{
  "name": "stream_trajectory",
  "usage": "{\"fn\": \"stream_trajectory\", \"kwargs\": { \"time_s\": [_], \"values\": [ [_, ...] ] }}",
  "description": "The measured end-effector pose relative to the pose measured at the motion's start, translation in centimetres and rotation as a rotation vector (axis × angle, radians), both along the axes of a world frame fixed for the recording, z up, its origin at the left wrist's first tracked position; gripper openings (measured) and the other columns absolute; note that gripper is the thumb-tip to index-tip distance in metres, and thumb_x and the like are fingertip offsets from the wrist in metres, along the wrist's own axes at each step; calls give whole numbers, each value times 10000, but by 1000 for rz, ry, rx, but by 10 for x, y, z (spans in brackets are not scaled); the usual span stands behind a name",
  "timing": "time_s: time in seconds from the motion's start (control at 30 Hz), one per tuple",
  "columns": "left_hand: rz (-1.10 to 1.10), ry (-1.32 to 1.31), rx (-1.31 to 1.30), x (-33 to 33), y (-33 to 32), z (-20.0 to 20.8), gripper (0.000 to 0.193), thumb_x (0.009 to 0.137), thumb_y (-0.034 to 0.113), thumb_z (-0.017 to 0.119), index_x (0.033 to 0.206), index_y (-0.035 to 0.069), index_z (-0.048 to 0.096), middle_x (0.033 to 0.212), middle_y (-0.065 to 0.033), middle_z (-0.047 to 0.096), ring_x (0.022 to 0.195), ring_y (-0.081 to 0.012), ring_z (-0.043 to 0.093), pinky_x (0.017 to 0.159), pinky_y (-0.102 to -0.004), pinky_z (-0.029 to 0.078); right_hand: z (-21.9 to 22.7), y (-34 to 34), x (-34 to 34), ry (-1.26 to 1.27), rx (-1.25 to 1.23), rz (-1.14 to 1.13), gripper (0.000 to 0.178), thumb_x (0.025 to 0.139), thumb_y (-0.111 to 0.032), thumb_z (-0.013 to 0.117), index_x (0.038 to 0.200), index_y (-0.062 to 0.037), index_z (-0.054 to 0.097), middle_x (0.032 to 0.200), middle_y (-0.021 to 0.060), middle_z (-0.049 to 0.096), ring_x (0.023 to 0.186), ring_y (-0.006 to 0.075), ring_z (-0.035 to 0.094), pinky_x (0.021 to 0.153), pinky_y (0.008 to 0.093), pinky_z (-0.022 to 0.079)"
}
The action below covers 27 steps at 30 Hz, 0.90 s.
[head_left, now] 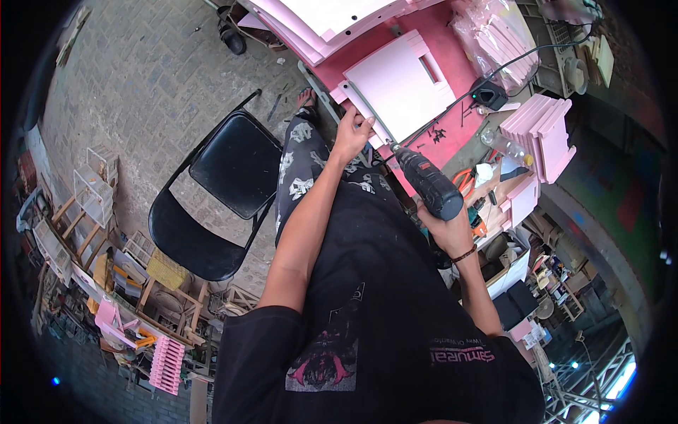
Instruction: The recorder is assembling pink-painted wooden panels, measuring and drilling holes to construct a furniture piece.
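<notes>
Okay, your right hand is gripping the black power drill around its handle, fingers closed, and you're aiming its nose away from yourself at the near corner of the work. Your left hand is resting with bent fingers on the pink strip along the panel's left edge; can't tell whether you're pinching it or only pressing down. The pale pink panel is lying flat on the red tabletop in front of you, its rectangular slot sitting on the far right side. Looks like you're fastening the strip to the panel, probably at the drill-end corner; can't tell if the bit is touching or carrying a screw. Next move is likely calling for lining the bit up square, keeping the strip tight to the edge, then driving gently so nothing is splitting or creeping. Just right of the panel, loose dark screws are lying within reach. Farther out, a black cable is crossing over the table, a clear bottle is lying on its side, and stacked pink parts are sitting beyond it. Behind your left side, a black folding chair is standing on the paving.
</notes>
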<state>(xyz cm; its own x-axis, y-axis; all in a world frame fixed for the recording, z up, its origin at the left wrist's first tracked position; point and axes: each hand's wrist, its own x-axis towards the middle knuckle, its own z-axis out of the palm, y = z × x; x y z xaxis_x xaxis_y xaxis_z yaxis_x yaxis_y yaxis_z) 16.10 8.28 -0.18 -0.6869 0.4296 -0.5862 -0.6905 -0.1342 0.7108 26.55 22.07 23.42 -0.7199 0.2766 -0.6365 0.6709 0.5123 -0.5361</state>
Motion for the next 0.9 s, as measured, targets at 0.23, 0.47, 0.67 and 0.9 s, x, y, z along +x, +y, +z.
{"fn": "stream_trajectory", "kwargs": {
  "time_s": [0.23, 0.47, 0.67, 0.9],
  "values": [
    [5, 7, -7, 2, -1, -6, 300, 944, 73, 540, 1209, -17, 432, 1035, -120, 637, 959, -192, 637, 843, -332, 551, -2, -4, 2, 136, 45, 29, 304, 727, -130, 694, 990, 11, 635, 803, 186, 671, 756, 319, 678, 679, 374, 514],
    [1, 8, -1, 2, 1, -2, 286, 946, 80, 542, 1194, -22, 444, 1034, -112, 638, 953, -185, 637, 847, -325, 548, -7, -2, 3, 70, 21, -37, 271, 735, -121, 684, 962, 18, 636, 773, 168, 669, 709, 284, 674, 652, 362, 512],
    [45, 16, 21, 4, 0, -10, 274, 924, 110, 574, 1148, -16, 478, 933, -109, 642, 850, -159, 633, 751, -305, 560, 0, -7, -4, -34, -148, -270, 271, 778, -135, 706, 974, 34, 628, 767, 103, 672, 571, 144, 645, 539, 298, 508],
    [57, 3, 31, 4, 1, -6, 284, 928, 95, 560, 1168, -23, 464, 966, -122, 645, 876, -181, 642, 771, -312, 560, -6, -9, 8, 68, 86, -63, 442, 738, -172, 803, 1021, 34, 533, 864, 107, 676, 758, 173, 670, 697, 313, 524]
  ]
}}
